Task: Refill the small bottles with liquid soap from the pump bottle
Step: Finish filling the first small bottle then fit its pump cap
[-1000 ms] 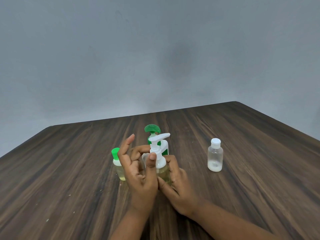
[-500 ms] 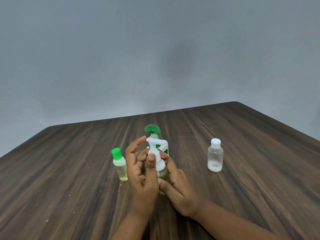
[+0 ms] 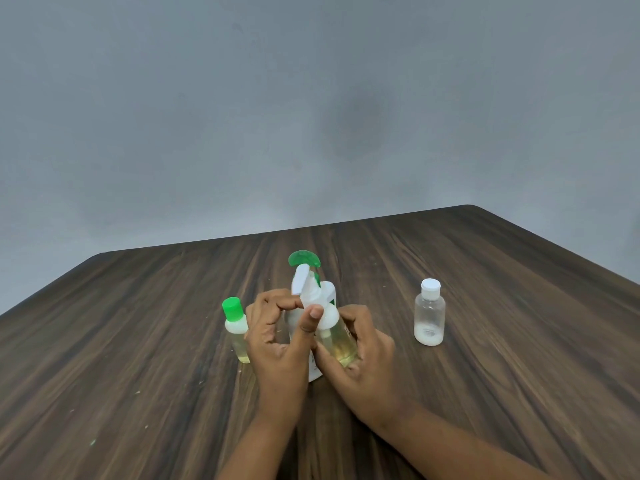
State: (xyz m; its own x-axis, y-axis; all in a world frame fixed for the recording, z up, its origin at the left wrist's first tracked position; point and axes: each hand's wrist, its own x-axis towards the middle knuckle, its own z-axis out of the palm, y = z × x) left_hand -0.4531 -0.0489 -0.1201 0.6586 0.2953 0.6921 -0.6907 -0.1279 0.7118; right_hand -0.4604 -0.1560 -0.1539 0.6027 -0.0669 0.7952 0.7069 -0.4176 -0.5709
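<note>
Your right hand (image 3: 360, 355) grips clear yellow-soap pump bottle (image 3: 341, 341); left hand (image 3: 277, 341) pinches white pump collar (image 3: 328, 315). Hold lower grip firm, twist squarely.

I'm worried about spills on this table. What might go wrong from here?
The clear pump bottle of yellowish soap is tilted in the right hand while the left hand pinches its white pump top; if that comes loose, soap may run onto the dark wooden table. The small green-capped bottle stands right beside the left hand and may be knocked over.
</note>
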